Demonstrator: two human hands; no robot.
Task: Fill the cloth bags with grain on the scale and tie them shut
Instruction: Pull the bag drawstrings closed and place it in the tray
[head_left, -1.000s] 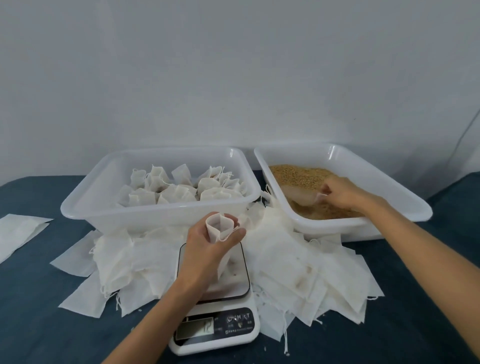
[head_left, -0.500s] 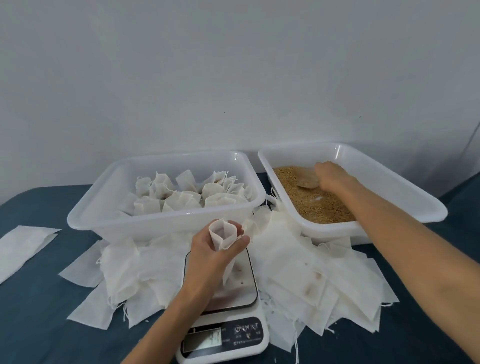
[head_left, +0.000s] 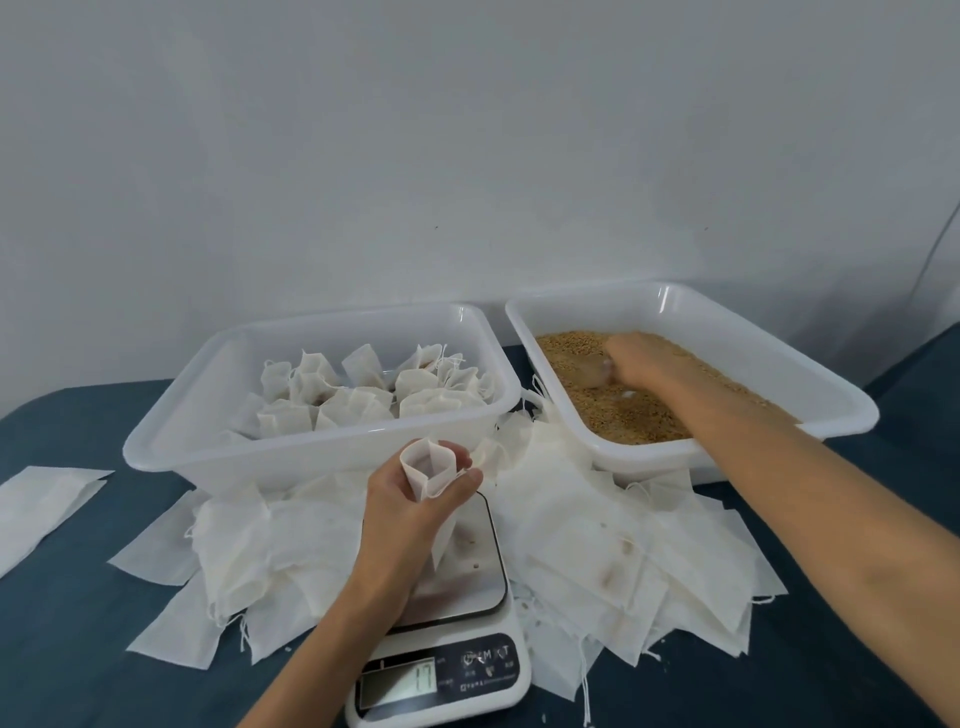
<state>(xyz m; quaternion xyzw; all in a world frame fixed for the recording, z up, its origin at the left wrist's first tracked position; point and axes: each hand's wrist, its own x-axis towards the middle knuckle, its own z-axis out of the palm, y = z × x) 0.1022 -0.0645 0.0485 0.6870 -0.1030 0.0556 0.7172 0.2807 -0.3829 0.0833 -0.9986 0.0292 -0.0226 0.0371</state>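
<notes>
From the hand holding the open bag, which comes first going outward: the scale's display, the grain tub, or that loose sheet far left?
From the left hand:
1. Scale display, just below, toward the person.
2. Grain tub, rightward and behind.
3. Loose sheet, far left on the table.

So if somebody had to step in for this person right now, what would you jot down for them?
Left hand holds a small white cloth bag open over the white digital scale.
Right hand is in the golden-brown grain in the right white plastic tub, blurred; its grasp is unclear.
Done: filled bags sit in the left white tub.
Left: fill this bag, tie it, then the flat empty bags.
</notes>
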